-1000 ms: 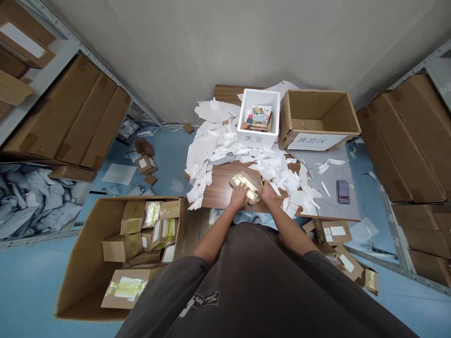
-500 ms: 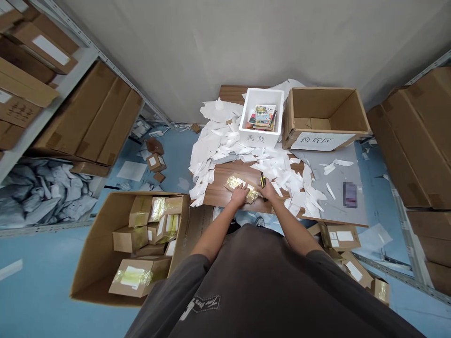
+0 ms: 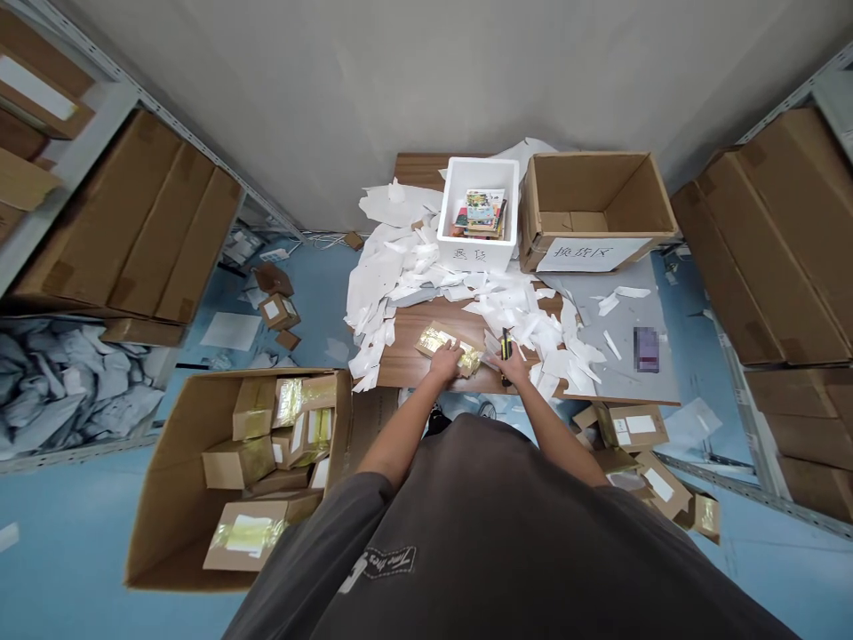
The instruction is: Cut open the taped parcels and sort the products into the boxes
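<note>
A small cardboard parcel wrapped in yellowish tape (image 3: 441, 342) lies on the wooden table (image 3: 413, 356) in front of me. My left hand (image 3: 445, 363) rests on its near side, fingers curled over it. To the right, my right hand (image 3: 512, 366) is closed around a yellow and black utility knife (image 3: 505, 342), just off the parcel's right end. Torn white paper scraps (image 3: 533, 324) lie around both hands.
A white bin with colourful booklets (image 3: 478, 218) and an open labelled carton (image 3: 590, 209) stand at the table's back. A phone (image 3: 646, 348) lies on a grey mat. A large carton of taped parcels (image 3: 267, 453) sits on the floor left; more parcels (image 3: 640, 444) lie right. Shelves flank both sides.
My right hand has shifted right, away from the parcel, with the knife now showing in it. My left hand has stayed on the parcel.
</note>
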The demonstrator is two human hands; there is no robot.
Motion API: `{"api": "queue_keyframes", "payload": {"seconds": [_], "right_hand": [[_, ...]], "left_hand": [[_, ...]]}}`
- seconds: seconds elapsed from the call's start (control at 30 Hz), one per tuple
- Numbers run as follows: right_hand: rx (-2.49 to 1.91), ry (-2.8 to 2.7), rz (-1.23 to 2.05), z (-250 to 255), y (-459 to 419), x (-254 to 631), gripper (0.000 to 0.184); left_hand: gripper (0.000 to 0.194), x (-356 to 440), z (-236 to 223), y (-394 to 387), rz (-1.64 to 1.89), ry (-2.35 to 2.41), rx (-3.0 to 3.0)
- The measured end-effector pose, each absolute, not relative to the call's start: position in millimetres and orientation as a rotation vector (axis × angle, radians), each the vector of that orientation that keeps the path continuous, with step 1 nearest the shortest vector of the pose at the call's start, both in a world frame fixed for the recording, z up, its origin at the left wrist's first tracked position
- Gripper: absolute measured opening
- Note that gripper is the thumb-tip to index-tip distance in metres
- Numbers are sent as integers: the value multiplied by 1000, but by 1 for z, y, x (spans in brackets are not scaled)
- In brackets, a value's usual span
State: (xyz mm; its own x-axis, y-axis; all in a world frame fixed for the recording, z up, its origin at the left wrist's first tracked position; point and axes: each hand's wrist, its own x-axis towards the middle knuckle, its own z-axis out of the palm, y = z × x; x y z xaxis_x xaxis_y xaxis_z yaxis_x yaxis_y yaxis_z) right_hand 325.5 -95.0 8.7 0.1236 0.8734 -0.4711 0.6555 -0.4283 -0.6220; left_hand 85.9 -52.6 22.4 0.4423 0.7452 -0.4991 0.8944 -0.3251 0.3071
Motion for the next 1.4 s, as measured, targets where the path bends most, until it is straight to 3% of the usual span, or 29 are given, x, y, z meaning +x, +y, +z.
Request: {"api": "queue_keyframes", "payload": {"seconds": [0.17,0.3,0.53,0.63,0.73,0.87,1.13,1.4], "right_hand": [[-2164,-1401,1092,6,-90,290,63],[-2403,-1151,1088,4,-98,328,64],[-2339,-887,1062,20,-122,394,84],[-2161,-872,1166,30,-126,379,63],[-2033,-1039,1516,36,-126,348,42],[-1976,-1410,1771,35,-124,317,39],[-1953,-1853,1565,31,-100,320,25],[-1803,-1651,1681,0,-118,320,43]], "left_hand": [[71,87,22,-54,-375,1370,2190],[71,88,21,-54,-381,1387,2175],[77,89,18,-51,-395,1374,2183],[79,89,16,-50,-380,1364,2181],[79,88,16,-50,-356,1354,2165],[80,87,19,-53,-361,1346,2177],[93,90,26,-54,-427,1387,2198],[93,89,30,-55,-475,1396,2210]]}}
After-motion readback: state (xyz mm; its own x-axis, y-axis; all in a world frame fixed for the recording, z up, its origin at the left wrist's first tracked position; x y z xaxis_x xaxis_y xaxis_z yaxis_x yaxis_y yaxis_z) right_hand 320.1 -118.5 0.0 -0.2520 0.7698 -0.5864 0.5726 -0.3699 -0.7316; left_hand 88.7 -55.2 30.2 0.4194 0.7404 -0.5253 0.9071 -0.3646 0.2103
